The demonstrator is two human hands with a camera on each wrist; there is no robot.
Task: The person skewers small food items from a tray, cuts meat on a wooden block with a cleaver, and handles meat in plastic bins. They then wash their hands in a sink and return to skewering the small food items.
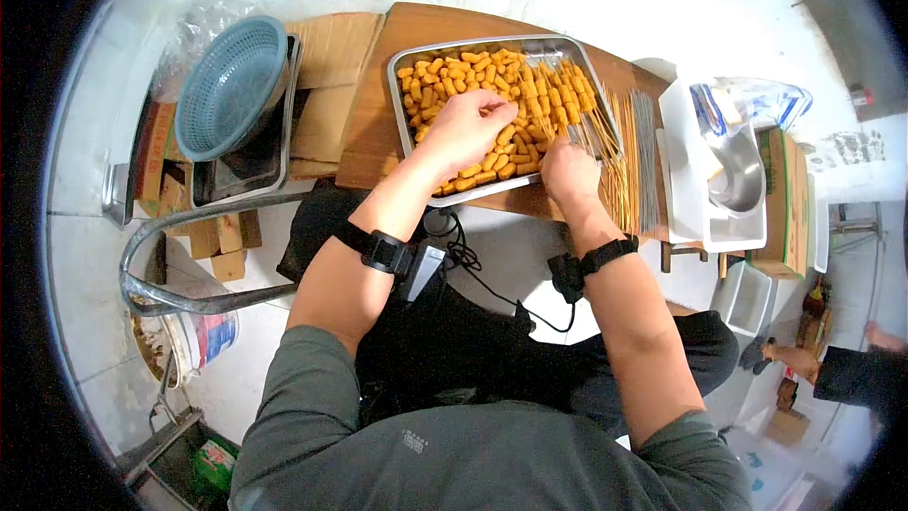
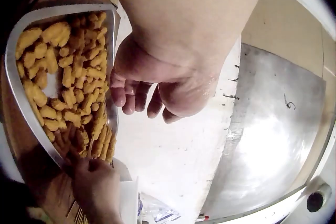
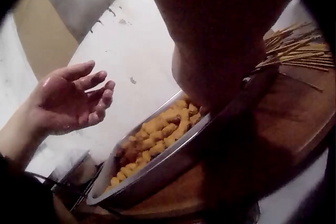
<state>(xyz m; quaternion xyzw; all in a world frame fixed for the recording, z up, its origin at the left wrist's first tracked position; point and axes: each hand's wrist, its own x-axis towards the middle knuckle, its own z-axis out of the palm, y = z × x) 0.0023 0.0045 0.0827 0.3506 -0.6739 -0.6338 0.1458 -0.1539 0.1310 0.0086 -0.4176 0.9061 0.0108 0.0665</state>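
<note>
A metal tray (image 1: pixel 401 123) holds many short, orange-yellow, finger-shaped food pieces (image 1: pixel 454 76). Along its right side lie loaded skewers (image 1: pixel 565 95) with their bare sticks over the rim. My left hand (image 1: pixel 470 130) hovers above the loose pieces; the right wrist view shows the same left hand (image 3: pixel 71 100) with loosely bent fingers and nothing in it. At the tray's near right edge, my right hand (image 1: pixel 571 173) grips a thin skewer, which shows at the fingers of the right hand (image 2: pixel 97 184) in the left wrist view. Part of that skewer is hidden by the hand.
Bare bamboo sticks (image 1: pixel 619 161) and grey sticks (image 1: pixel 647 156) lie right of the tray on the wooden board (image 1: pixel 364 147). White bins (image 1: pixel 683 170) stand further right. A blue-grey basket (image 1: pixel 227 90) is at the left, above a curved metal chair rail (image 1: pixel 142 265). Another person's legs (image 1: pixel 794 360) show far right.
</note>
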